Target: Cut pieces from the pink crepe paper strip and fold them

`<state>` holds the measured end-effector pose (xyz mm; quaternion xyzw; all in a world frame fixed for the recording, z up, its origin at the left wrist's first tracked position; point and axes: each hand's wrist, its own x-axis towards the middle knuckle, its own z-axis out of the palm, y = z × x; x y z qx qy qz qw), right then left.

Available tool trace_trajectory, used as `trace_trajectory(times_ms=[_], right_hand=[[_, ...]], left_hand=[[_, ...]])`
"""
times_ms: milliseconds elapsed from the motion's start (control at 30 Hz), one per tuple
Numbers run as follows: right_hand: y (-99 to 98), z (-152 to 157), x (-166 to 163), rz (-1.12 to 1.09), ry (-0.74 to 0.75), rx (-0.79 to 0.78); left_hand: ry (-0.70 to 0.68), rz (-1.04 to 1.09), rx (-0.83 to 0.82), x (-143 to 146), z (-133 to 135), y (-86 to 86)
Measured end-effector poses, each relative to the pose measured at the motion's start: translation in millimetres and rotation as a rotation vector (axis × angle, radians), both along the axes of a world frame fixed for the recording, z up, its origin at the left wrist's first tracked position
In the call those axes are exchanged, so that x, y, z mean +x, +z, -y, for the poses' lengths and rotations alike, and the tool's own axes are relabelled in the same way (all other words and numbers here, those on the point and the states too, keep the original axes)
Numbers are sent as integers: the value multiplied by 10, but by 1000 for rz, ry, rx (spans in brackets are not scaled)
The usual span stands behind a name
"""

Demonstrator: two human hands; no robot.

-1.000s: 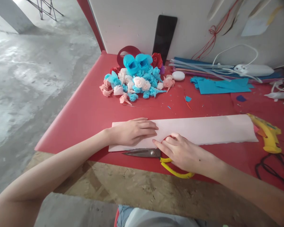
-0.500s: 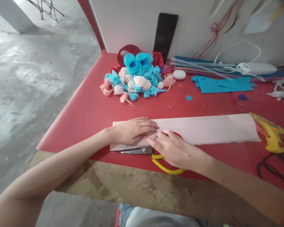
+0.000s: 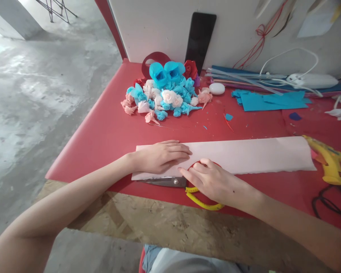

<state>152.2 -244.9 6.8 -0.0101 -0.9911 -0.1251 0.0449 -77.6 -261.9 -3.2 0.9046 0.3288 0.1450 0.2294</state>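
A long pale pink strip of paper (image 3: pixel 261 155) lies across the red-covered table. My left hand (image 3: pixel 161 156) rests flat on its left end, palm down, fingers stretched out. My right hand (image 3: pixel 211 180) is wrapped round the handles of a pair of scissors (image 3: pixel 173 182), with the index finger reaching forward. One handle is yellow and the other red. The blades point left along the paper's near edge, partly under it, so I cannot tell how far apart they are. My right thumb is hidden.
Blue, white and pink paper flowers (image 3: pixel 169 96) are heaped at the back. Behind them a black phone (image 3: pixel 200 41) leans on the wall. Blue strips (image 3: pixel 272 101) lie at the back right, near a white power strip (image 3: pixel 315 81). A yellow glue gun (image 3: pixel 329 163) touches the paper's right end.
My right hand and the scissors have shifted slightly right, so its index fingertip is a little farther from my left hand. My left hand stays on the paper. The view has shifted slightly.
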Motion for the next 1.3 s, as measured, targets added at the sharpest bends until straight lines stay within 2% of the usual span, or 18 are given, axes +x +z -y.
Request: trace_trajectory(times_ms=[233, 467, 667, 867, 1033, 1300], right_hand=[[6, 106, 78, 86, -107, 14], [28, 146, -56, 93, -122, 8], [44, 110, -215, 99, -89, -38], [6, 47, -249, -35, -45, -116], [-9, 31, -247, -136, 58, -108], [42, 86, -215, 19, 7, -68]], left_hand=[[-2, 18, 14, 2, 5, -18], [-24, 3, -7, -8, -3, 2], [-31, -4, -41, -25, -12, 10], [-1, -1, -39, -10, 5, 17], [49, 1, -40, -2, 22, 24], [31, -11, -29, -6, 18, 23]])
